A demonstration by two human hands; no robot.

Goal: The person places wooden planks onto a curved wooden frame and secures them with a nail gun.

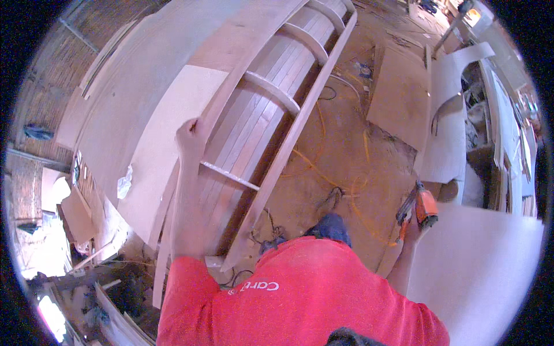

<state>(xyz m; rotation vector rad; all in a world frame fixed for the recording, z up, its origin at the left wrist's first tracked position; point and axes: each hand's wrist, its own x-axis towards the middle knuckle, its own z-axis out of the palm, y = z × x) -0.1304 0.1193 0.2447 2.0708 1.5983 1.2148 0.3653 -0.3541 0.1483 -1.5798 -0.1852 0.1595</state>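
A long wooden frame (271,151) with curved ribs and a slatted inner face stretches from near my left side to the far top. My left hand (189,131) is closed at its left-hand side board, the fingers curled and partly hidden against the edge. A pale sheet panel (173,109) lies just left of that hand. Out to the right, my right hand (411,232) grips an orange and black nail gun (426,209), held away from the frame beside a large white sheet (473,271).
A yellow-orange air hose (323,167) winds over the brown floor between frame and right hand. Boards (398,95) and curved sheets (447,127) stand at the right, with stacked panels (499,144) behind. Scrap wood (115,300) lies at lower left.
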